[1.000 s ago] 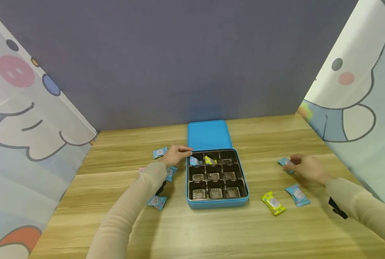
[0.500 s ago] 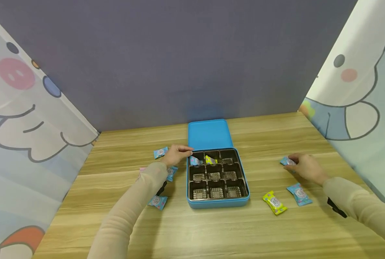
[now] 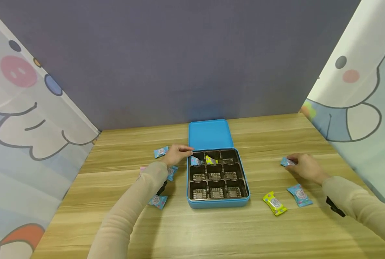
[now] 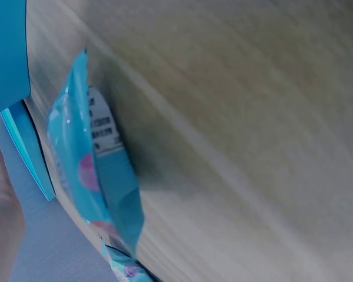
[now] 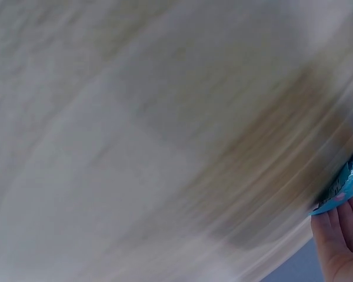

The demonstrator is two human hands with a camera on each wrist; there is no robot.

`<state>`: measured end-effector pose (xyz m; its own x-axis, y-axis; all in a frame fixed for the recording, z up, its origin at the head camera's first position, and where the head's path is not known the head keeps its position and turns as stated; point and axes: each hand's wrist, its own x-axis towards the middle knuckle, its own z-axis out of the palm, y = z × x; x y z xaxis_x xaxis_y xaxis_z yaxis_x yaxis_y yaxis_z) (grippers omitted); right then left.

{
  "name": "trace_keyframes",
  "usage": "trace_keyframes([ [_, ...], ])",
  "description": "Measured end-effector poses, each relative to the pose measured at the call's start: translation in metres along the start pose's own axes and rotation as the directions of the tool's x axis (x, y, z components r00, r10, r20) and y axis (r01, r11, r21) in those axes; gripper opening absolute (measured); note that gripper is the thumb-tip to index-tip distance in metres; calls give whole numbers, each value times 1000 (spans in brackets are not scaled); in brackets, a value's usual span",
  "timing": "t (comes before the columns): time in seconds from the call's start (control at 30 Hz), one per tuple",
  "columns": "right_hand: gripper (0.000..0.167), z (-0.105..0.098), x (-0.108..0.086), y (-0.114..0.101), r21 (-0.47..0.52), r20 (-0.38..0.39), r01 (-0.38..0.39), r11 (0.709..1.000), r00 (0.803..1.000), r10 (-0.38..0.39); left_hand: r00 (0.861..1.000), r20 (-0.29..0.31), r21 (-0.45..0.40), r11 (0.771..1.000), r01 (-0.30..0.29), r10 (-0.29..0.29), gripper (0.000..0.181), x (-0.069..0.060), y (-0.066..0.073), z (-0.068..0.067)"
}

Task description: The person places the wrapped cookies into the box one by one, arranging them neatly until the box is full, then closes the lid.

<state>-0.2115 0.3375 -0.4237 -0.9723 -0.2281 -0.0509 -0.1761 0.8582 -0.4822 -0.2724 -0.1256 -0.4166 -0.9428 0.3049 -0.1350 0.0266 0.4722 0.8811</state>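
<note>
At the back left corner of a blue tin (image 3: 218,204), my left hand (image 3: 175,154) rests its extended fingers on the rim. The left wrist view shows part of this hand (image 4: 1,220) beside the tin (image 4: 6,56). The tin's dark tray holds a blue candy (image 3: 196,161) in its back left compartment and a yellow candy (image 3: 211,160) in the back middle one. Off to the right, my right hand (image 3: 309,168) pinches a blue wrapped candy (image 3: 286,162) at the table. In the right wrist view, fingers (image 5: 341,226) and thumb hold that candy (image 5: 341,189).
The blue lid (image 3: 210,134) lies open behind the tin. A yellow candy (image 3: 274,203) and a blue candy (image 3: 300,195) lie front right on the wooden table (image 3: 211,233). Around my left forearm lie several candies, including blue ones (image 3: 161,152) (image 3: 158,201). A grey panel (image 3: 192,64) stands behind.
Since a second ago, the view has shifted slightly. My right hand and its candy have moved very little; my left hand stays at the tin's corner.
</note>
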Motion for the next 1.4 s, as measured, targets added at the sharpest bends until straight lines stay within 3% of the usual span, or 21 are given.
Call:
trace_keyframes([
  [0.3,51,-1,1,-2,-7,-23,5,1000,1000,-5,1000,17,-18,1000,21,-21,30,-13,21,-5],
  [0.43,50,-3,2,-5,-15,-30,7,1000,1000,-8,1000,4,2,1000,11,-11,29,-4,7,-4],
  [0.77,49,-1,1,-4,-19,-25,8,1000,1000,-9,999,5,-4,999,33,-33,30,-1,3,1],
  [0.97,50,-5,2,-10,-7,-49,3,1000,999,-4,1000,8,-7,1000,13,-13,30,1,2,2],
  [1.17,54,-9,6,-17,47,-13,-19,999,1000,20,1000,16,-18,999,27,-26,31,0,-3,1],
  [1.4,49,-8,13,-21,87,-80,46,995,996,-39,999,32,-8,1000,19,-18,31,-6,7,-2],
])
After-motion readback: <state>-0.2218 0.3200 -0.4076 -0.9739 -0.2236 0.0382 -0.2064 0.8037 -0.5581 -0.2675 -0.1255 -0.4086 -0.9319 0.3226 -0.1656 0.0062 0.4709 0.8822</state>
